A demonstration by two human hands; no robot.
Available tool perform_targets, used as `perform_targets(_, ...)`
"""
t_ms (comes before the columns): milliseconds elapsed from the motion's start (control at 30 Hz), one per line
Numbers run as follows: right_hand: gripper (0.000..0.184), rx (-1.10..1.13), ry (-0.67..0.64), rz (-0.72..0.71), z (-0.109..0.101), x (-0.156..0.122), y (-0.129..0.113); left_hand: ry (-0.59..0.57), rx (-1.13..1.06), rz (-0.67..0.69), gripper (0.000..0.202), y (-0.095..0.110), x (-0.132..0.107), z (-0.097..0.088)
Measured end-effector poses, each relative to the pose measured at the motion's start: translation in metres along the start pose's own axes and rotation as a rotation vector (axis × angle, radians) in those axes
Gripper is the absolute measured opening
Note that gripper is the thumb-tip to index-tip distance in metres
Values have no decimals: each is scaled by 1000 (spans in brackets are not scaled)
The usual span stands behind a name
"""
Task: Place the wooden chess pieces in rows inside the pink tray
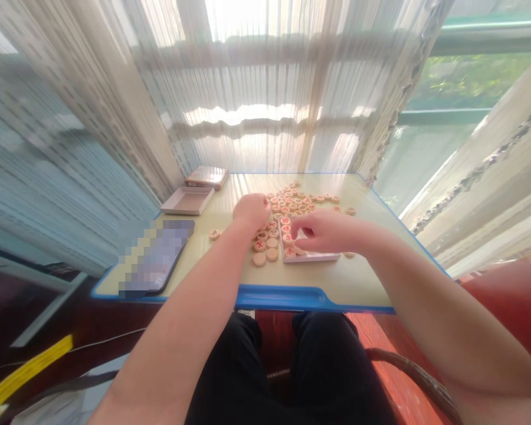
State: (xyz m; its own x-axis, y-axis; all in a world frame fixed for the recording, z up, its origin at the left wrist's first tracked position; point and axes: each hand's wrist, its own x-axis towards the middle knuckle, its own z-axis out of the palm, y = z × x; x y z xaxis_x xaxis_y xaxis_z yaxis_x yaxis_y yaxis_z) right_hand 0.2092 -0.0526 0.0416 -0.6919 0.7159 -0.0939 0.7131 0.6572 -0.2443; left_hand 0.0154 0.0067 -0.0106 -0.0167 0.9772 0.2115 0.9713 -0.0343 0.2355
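The left hand [251, 211] sits curled in a fist among the wooden chess pieces [292, 203]. The right hand [330, 233] bends its fingers over the white tray [315, 258], possibly pinching a piece.

Both bare forearms are stretched forward, the left entering from 7 o'clock, the right from 4 o'clock. The left hand [251, 211] is curled into a loose fist, knuckles up, and is held at 10 o'clock of the right hand [325, 232]. The right hand is turned palm down, its fingers [298, 227] bent, pointed toward 9 o'clock and drawn close together.
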Motion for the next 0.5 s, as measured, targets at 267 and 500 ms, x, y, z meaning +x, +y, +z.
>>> perform_targets(267, 35, -75, -173, 209, 4, 7, 14, 15, -14, -14, 30, -3, 4, 2)
perform_targets(500, 33, -128, -167, 186, 7, 8, 8, 10, -9, -7, 30, -3, 3, 3)
